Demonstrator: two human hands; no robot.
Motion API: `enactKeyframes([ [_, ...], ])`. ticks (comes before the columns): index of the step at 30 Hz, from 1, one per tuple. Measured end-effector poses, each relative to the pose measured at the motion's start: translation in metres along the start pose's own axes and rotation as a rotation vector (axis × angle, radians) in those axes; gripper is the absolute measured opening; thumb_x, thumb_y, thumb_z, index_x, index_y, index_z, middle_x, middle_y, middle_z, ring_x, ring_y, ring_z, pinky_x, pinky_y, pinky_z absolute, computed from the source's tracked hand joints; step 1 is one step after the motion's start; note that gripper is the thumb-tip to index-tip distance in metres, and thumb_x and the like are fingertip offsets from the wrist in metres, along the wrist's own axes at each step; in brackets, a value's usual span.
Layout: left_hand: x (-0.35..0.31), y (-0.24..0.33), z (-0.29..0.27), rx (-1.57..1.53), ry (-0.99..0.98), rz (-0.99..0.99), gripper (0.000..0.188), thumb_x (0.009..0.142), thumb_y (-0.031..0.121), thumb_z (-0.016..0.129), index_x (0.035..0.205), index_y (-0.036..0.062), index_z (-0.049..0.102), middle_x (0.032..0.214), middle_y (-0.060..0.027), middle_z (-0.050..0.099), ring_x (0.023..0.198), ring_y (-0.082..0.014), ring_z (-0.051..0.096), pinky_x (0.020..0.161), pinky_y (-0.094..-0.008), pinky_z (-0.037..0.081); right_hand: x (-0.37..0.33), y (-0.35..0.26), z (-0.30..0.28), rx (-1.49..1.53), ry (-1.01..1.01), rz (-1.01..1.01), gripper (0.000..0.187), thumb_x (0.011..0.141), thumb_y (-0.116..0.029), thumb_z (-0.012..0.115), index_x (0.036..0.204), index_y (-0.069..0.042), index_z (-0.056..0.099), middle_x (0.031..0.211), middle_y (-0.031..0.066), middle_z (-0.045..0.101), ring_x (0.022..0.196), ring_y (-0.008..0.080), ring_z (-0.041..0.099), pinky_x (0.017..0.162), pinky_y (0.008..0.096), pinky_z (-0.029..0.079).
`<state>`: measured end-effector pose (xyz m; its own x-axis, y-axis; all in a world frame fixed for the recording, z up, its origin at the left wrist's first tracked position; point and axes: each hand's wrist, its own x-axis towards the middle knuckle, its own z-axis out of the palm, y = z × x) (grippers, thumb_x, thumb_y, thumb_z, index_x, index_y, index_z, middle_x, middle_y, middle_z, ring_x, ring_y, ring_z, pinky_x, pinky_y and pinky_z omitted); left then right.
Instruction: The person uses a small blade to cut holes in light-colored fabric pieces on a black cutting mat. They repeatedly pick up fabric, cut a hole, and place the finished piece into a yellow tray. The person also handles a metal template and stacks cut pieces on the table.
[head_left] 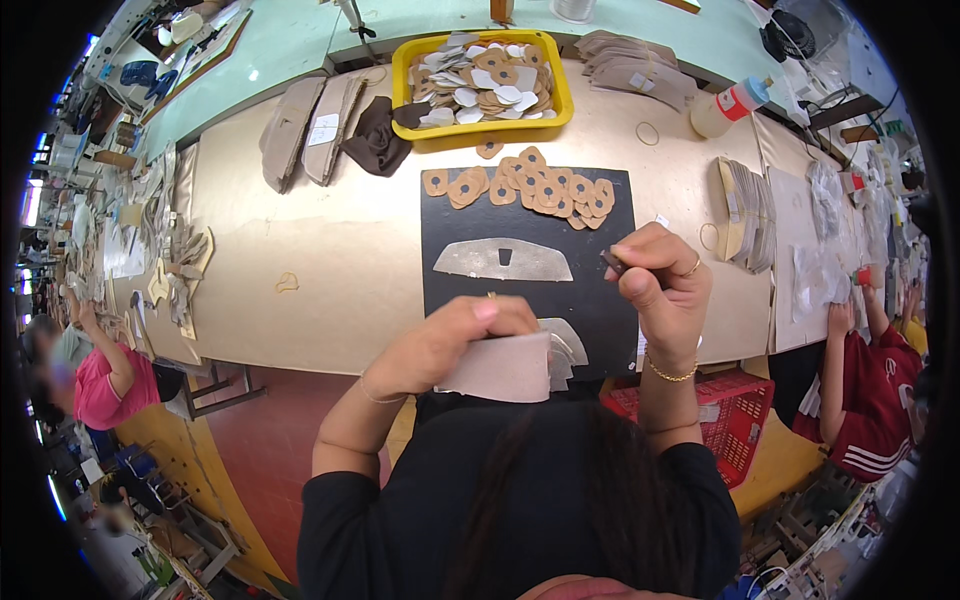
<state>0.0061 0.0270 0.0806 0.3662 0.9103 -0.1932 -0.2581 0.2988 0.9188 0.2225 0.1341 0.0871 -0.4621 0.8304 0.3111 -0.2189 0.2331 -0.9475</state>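
Left grip (452,338) holds a beige panel (497,370).

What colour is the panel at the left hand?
Pale pinkish beige; the panel shows best in the head view.

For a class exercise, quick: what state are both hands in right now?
Left hand: closed, holding a pale beige panel.
Right hand: closed, pinching a small dark piece between thumb and fingers.

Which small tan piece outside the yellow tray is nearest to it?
The lone small tan piece between the yellow tray and black board; the others are mostly on the board.
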Motion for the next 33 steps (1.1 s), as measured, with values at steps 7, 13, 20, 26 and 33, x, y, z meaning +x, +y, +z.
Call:
enactKeyframes([
  [7,0.000,-0.059,-0.006,0.766,-0.134,-0.269,0.074,0.104,0.051,0.022,0.078,-0.0018,0.067,0.088,-0.0232,0.065,0.093,-0.0400,0.062,0.087,-0.0460,0.047,-0.007,0.002,-0.010,-0.009,0.015,0.034,0.029,0.087,-0.022,0.076,0.101,0.001,0.066,0.092,0.0098,0.063,0.079,0.0136,0.058,0.070,0.0246,0.047],
  [13,-0.007,-0.058,0.002,1.020,-0.042,-0.347,0.058,0.099,0.051,0.043,0.105,-0.0040,0.058,0.083,-0.0233,0.063,0.086,-0.0399,0.062,0.084,-0.0484,0.047,-0.008,0.005,-0.009,-0.023,0.017,0.073,0.033,0.088,-0.026,0.075,0.104,0.001,0.064,0.093,0.0083,0.060,0.078,0.0127,0.056,0.069,0.0241,0.046],
  [20,0.020,-0.054,-0.032,1.477,0.356,0.015,0.042,0.082,0.024,0.073,0.113,0.0018,0.055,0.107,-0.0166,0.058,0.100,-0.0345,0.057,0.087,-0.0413,0.046,-0.010,0.006,-0.010,0.046,0.040,0.095,0.025,0.086,-0.013,0.076,0.103,0.002,0.065,0.091,0.0048,0.060,0.084,0.0106,0.057,0.076,0.0223,0.046],
  [26,0.053,-0.073,-0.055,1.419,0.412,0.046,0.034,0.078,0.011,0.075,0.106,0.0054,0.057,0.102,-0.0127,0.057,0.100,-0.0327,0.055,0.087,-0.0432,0.043,-0.016,0.007,-0.011,0.047,0.043,0.118,0.022,0.087,-0.009,0.074,0.104,0.002,0.065,0.091,0.0037,0.059,0.082,0.0090,0.056,0.073,0.0207,0.044],
  [33,0.041,-0.055,-0.041,0.989,0.448,0.115,0.023,0.079,-0.003,0.066,0.096,0.0049,0.053,0.097,-0.0129,0.061,0.087,-0.0340,0.060,0.074,-0.0413,0.048,-0.010,0.028,-0.014,-0.111,0.058,0.311,0.055,0.072,-0.018,0.088,0.119,-0.005,0.062,0.090,-0.0031,0.055,0.069,0.0027,0.039,0.063,0.0160,0.036],
])
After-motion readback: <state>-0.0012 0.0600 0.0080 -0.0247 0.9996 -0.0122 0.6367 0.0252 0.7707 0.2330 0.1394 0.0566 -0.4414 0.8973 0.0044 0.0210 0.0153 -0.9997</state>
